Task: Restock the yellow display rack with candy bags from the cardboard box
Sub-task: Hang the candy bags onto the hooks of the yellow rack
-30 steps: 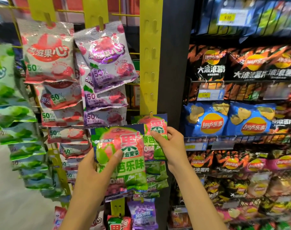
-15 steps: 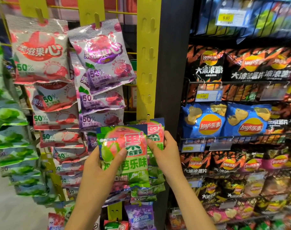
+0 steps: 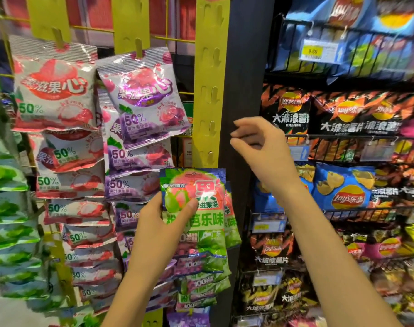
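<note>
Hanging one more candy bag [image 3: 196,197] on the right-hand strip [image 3: 207,90] of the yellow display rack, by the look of it. Likely needing to bring the bag's top seam level with the lowest free tab [image 3: 210,156] on that strip, just above the hung bags [image 3: 201,286], then to slip the hanging hole (too blurred to make out here) over the tab instead of pushing foil against it. Probably worth steadying the strip with the free hand, thin card and slippery foil seeming apt to swing. Also taking care not to knock the purple bags [image 3: 142,97] just beside, on the middle strip.

Gripping the candy bag with the left hand [image 3: 161,223]: thumb lying across the printed front, other fingers hidden behind, bag upright at the strip's lower part and overlapping a hung bag behind it. Hovering the right hand [image 3: 260,149] higher up, near the strip's right edge and in front of the dark post [image 3: 243,67], fingers half curled, thumb and forefinger apart, holding nothing and seemingly touching nothing.

Not showing the cardboard box anywhere in this view. Showing chip bags [image 3: 342,192] on wire shelves off to the right, apart from the job.
</note>
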The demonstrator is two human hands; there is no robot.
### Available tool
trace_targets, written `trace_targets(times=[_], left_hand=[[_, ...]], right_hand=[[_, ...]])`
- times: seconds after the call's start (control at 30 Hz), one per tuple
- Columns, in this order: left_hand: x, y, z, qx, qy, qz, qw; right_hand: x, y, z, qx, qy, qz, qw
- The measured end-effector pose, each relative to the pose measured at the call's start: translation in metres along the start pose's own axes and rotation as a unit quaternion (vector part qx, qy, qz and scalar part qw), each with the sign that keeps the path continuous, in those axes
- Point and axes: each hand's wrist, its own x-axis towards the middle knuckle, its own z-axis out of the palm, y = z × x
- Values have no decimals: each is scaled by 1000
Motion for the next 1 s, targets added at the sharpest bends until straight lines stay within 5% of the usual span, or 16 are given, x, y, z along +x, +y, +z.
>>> trace_targets(times=[0.3,0.67,1.0], left_hand=[[11,13,24,-5,16,27,999],[5,8,42,-40,74,44,995],[7,14,45,35,95,145,984]], right_hand=[[33,-3,11,121,10,21,992],[38,5,14,114,-9,-13,993],[33,4,6,117,-7,-24,993]])
